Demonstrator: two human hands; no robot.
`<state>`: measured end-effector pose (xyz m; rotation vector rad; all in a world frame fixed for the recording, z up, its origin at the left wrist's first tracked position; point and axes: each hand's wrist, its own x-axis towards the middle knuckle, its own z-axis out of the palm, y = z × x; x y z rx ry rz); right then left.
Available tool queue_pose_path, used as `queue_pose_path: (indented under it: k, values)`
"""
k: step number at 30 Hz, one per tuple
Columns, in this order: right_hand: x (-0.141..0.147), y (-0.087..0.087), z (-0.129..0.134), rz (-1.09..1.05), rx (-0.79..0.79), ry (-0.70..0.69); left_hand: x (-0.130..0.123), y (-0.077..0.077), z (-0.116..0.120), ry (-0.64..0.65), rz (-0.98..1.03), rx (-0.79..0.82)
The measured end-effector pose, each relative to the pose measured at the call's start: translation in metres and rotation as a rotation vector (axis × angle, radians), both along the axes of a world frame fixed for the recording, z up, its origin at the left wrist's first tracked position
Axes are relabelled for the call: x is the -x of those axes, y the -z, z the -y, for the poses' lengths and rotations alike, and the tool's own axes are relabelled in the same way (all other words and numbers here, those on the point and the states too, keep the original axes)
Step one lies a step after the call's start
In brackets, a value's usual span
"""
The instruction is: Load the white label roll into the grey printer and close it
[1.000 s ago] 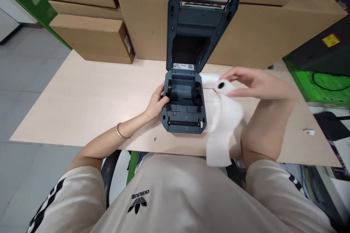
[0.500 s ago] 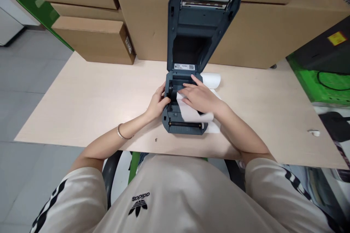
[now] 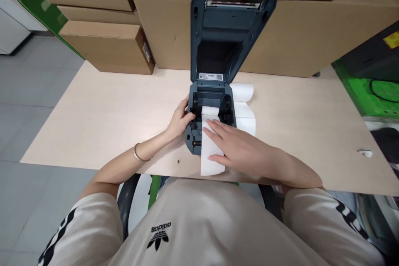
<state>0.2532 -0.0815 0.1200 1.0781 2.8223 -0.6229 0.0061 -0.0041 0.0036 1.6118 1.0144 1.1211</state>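
A dark blue-grey label printer [image 3: 212,91] stands on the table with its lid [image 3: 232,20] raised. My left hand [image 3: 181,119] grips the left edge of its base, the thumb over the rim and the fingers partly hidden behind the side. A white paper strip [image 3: 212,166] runs from a small roll [image 3: 210,111] inside the base, over the front edge and down past it. My right hand [image 3: 229,141] lies on this strip, its fingers spread. Beside the printer on the right is a white paper roll [image 3: 242,92] with loose paper [image 3: 246,122] unrolled from it.
Large cardboard boxes [image 3: 286,37] stand behind the printer. A smaller closed box [image 3: 109,50] sits at the back left of the wooden table [image 3: 124,112]. A small white object [image 3: 365,153] lies near the right edge, and a tiny dark piece [image 3: 178,161] near the front edge.
My right hand has moved out of the printer's compartment toward the front. The paper strip, curled up before, now lies flat over the front edge. My left hand has stayed at the left side.
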Motion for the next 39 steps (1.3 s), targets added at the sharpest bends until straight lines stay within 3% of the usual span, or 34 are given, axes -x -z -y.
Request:
queue_pose_path:
  k: [7, 17, 22, 25, 28, 30, 33, 35, 39]
  values:
    - [-0.001, -0.002, 0.014, -0.012, 0.066, -0.065, 0.001, 0.004, -0.002, 0.038, -0.004, 0.033]
    - [0.000, -0.006, 0.012, 0.013, 0.207, -0.085, 0.004, 0.000, -0.002, 0.066, -0.040, 0.077]
    - [-0.013, -0.034, 0.002, -0.062, 0.203, -0.096, 0.003, 0.003, 0.001, 0.057, -0.024, 0.080]
    - [-0.029, -0.046, -0.029, -0.335, 0.084, 0.085, 0.003, 0.006, 0.002, 0.040, 0.004, 0.087]
    - [-0.044, -0.030, -0.082, -0.838, -0.202, 0.527, 0.000, 0.009, 0.002, 0.009, 0.037, 0.106]
    - [-0.052, -0.005, -0.121, -1.008, -0.275, 0.688, -0.005, 0.008, 0.001, -0.022, 0.078, 0.107]
    - [-0.058, 0.031, -0.166, -1.105, -0.004, 0.702, -0.013, 0.002, 0.001, -0.020, 0.196, 0.088]
    - [-0.057, 0.045, -0.181, -1.104, 0.137, 0.644, -0.016, -0.001, 0.001, 0.006, 0.292, 0.122]
    - [-0.051, 0.046, -0.184, -1.107, 0.161, 0.570, -0.016, -0.002, 0.002, -0.041, 0.393, 0.250]
